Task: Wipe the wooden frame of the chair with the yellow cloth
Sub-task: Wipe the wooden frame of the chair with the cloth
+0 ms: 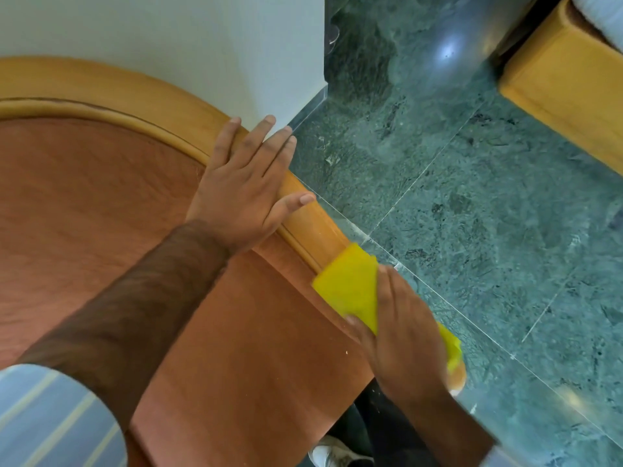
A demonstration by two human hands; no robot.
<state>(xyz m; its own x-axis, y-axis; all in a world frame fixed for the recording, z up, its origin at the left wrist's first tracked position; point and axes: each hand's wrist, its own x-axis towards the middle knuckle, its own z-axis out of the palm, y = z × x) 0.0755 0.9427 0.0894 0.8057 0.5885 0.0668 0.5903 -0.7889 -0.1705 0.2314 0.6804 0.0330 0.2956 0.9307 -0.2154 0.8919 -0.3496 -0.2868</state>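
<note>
The chair fills the left half of the head view, with a curved light wooden frame (141,96) around an orange-brown upholstered seat (101,203). My left hand (242,183) lies flat on the frame's right curve, fingers spread and holding nothing. Lower on the same rail, my right hand (401,335) presses the folded yellow cloth (350,288) against the wood. The cloth wraps over the rail, and one corner of it hangs out below my hand near the rail's rounded end.
A white wall (202,38) stands right behind the chair. Green marble floor (472,197) spreads to the right. Another light wooden piece of furniture (566,96) sits at the top right. A shoe (333,456) shows at the bottom edge.
</note>
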